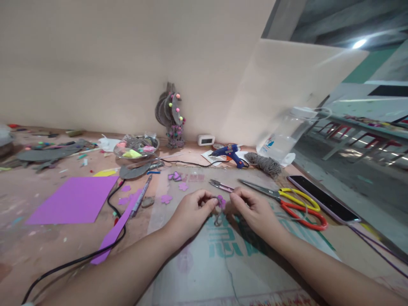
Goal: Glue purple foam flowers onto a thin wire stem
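My left hand (193,211) pinches a small purple flower cutout (221,202) edged with grey cord. The loose end of the grey cord (218,219) hangs down in a small curl. Just to the right of the flower, my right hand (255,209) is closed with thumb and fingertips together; what it grips, if anything, is hidden. Thread snips (220,185) lie just beyond the hands. Scissors with yellow and red handles (296,206) rest beside my right hand. More purple flower cutouts (166,199) lie beyond my left hand on a printed plastic sheet (191,272).
At left are a purple foam sheet (73,199), a purple strip (117,229), a pen (141,196) and a black cable (76,256). Farther back stand a blue glue gun (230,153), a cord bundle (263,163), a bowl (137,156) and a water bottle (282,134). A phone (321,198) lies right.
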`<state>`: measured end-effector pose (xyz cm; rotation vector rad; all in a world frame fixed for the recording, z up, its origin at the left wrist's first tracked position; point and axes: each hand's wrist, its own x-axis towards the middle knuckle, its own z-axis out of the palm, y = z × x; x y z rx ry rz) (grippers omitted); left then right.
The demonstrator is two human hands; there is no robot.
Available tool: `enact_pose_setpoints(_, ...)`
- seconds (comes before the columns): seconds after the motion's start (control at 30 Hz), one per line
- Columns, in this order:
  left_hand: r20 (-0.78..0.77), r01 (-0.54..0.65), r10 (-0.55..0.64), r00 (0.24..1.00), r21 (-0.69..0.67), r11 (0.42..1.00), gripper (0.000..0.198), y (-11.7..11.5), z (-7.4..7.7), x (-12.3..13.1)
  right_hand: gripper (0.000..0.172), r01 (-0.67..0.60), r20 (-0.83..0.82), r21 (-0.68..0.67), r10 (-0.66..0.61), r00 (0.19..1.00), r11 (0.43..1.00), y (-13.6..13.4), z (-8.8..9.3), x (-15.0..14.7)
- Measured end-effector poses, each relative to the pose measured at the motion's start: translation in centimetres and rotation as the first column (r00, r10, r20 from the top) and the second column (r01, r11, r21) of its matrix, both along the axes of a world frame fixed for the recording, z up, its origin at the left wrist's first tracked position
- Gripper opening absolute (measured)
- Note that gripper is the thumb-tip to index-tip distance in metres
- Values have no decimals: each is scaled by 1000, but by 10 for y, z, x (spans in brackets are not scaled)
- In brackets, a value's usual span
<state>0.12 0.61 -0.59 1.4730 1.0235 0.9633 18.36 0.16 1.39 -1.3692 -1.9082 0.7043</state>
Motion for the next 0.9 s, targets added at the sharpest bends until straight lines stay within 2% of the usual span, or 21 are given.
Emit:
enact_pose_setpoints(0.1, 67, 15, -11, 998, -50, 999, 19, 1, -2, 1, 28, 64, 21, 62, -65, 998, 996, 8, 3, 9)
enact_pose_setpoints(0.23, 115, 14, -2, 993, -100, 995, 17, 3, -5, 3, 17, 119, -15, 70, -118, 993, 990, 27, 1, 28)
enact_pose_setpoints(0.47, 74, -7, 17, 997, -131, 991, 15, 2, -1, 2, 16, 167, -127, 86, -155, 980, 982, 46, 7, 50)
enact_pose_setpoints(0.57, 50, -13, 20, 999, -135, 991, 16, 2, 1, 1, 24, 154, -93, 79, -147, 985, 985, 54, 10, 56)
enact_pose_setpoints(0.63, 40, -14, 20, 999, -139, 990, 16, 2, 1, 1, 29, 160, -37, 122, -157, 987, 980, 68, 10, 63)
enact_pose_setpoints(0.73, 42, -23, 29, 999, -130, 991, 16, 3, 0, 2, 43, 153, 78, 188, -170, 982, 970, 103, 9, 74)
enact_pose_setpoints(0.8, 41, -32, 37, 998, -119, 992, 16, 3, -1, 2, 47, 132, 173, 178, -163, 971, 975, 128, 8, 78)
enact_pose_setpoints(0.9, 24, -45, 48, 999, -123, 991, 17, 4, -2, 1, 44, 106, 240, 100, -127, 962, 989, 158, 5, 74)
